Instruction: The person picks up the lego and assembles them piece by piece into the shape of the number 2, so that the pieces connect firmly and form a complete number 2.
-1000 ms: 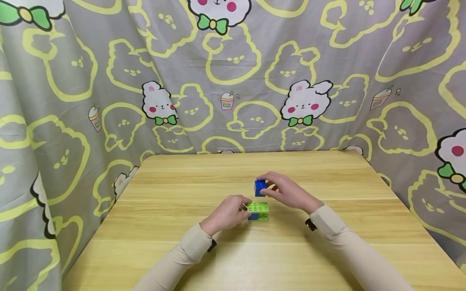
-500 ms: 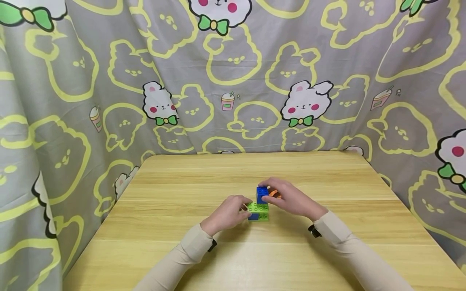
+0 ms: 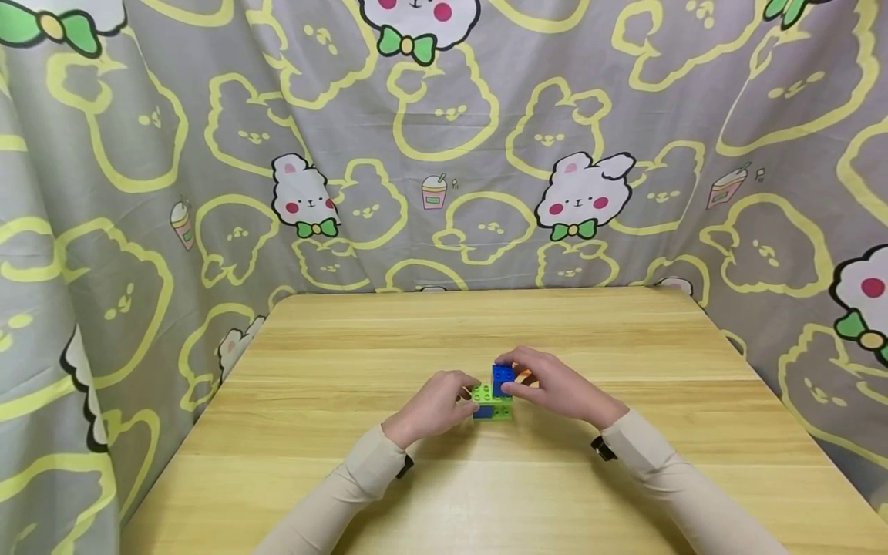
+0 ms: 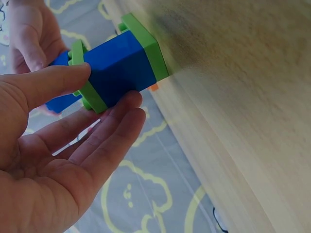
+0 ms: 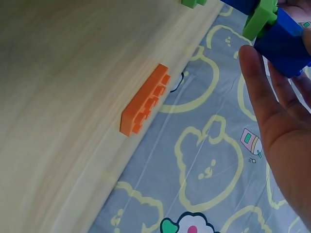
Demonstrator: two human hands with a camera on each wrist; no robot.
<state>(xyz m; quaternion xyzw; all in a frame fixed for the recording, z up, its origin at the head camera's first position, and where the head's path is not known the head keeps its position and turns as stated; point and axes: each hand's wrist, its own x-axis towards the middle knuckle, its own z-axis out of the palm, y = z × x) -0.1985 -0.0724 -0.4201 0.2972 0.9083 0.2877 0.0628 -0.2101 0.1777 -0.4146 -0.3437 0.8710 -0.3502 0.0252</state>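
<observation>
A small stack of toy building bricks stands on the table: a lower green plate (image 4: 146, 47), a blue brick (image 4: 119, 65) and an upper green plate (image 3: 482, 392). My left hand (image 3: 435, 405) pinches its left side, thumb on one side and fingers on the other in the left wrist view. On the right end of the upper green plate sits another blue brick (image 3: 502, 377), gripped between the thumb and fingers of my right hand (image 3: 555, 388). In the right wrist view this brick (image 5: 285, 44) meets the plate's studs (image 5: 261, 19).
An orange brick (image 5: 145, 100) lies on the wooden table (image 3: 486, 501), mostly hidden behind my right hand in the head view. A grey patterned curtain (image 3: 430, 254) hangs behind the table and along both sides.
My right hand has brought the blue brick down and slightly right, from above and behind the stack onto the upper green plate. The left hand has kept its hold on the stack.
</observation>
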